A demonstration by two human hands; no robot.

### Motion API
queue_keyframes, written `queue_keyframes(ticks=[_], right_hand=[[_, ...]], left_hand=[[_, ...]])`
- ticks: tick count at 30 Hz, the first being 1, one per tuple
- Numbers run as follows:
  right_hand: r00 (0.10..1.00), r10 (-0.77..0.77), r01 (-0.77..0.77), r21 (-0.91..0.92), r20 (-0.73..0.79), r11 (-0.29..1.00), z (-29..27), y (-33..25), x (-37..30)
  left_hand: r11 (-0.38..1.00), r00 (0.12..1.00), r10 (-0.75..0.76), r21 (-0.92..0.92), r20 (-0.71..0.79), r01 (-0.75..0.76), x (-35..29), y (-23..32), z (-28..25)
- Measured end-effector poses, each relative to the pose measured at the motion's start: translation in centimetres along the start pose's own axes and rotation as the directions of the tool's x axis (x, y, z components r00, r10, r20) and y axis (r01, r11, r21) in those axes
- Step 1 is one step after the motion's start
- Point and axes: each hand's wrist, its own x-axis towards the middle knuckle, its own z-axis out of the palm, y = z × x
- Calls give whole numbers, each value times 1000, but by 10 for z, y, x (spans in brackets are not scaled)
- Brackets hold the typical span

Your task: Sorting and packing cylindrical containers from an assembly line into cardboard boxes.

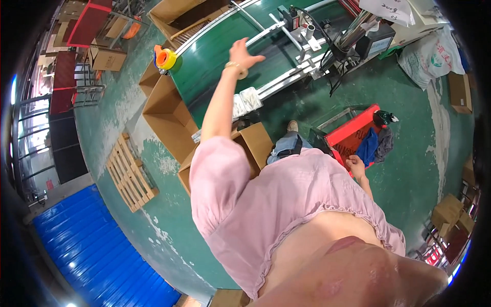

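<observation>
My left hand (pixel 244 57) is reaching out over the green conveyor belt (pixel 207 53), and its grip is standing wide apart: the thumb is pointing away from the fingers, and only air is filling the space between them. I am not able to tell whether my fingertips are touching the belt. A beige bangle (pixel 236 69) is circling that wrist. The white packs (pixel 249 100) are lying near my forearm at the belt's edge, and an orange-and-yellow tape roll (pixel 165 58) is sitting at the belt's left end.

My right hand (pixel 355 165) is hanging low, its fingers bending toward the thumb, just beside a red-edged stand (pixel 353 135) and a blue cloth (pixel 366 148). I cannot tell whether those fingers are pinching anything or touching the edge.

As for writing, the stand is carrying large black capital letters, partly hidden by the cloth. A white sheet (pixel 391 10) above the belt machinery is showing dark handwritten marks. A white woven sack (pixel 431 59) is bearing red characters and a round green emblem, while a dark control box (pixel 381 41) is displaying a pale panel too small for reading
</observation>
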Motion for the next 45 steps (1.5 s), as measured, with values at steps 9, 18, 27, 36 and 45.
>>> queue_keyframes(ticks=[9,18,27,36,45], right_hand=[[986,146,-140,70,-76,988,10,53,-48],[967,253,-254,-19,-43,967,19,113,-53],[1000,6,-7,-29,-21,1000,-4,-24,-13],[707,-671,701,-94,224,707,64,-194,63],[295,-808,946,-274,509,172,170,-374,75]], left_hand=[[984,986,-157,91,57,151,52,33,62],[943,973,-178,307,145,127,52,12,77],[974,940,-68,181,-335,135,-44,-56,-64],[837,870,-484,-341,-94,428,-268,-124,-81],[956,957,-290,-64,-22,288,-259,-87,-47]])
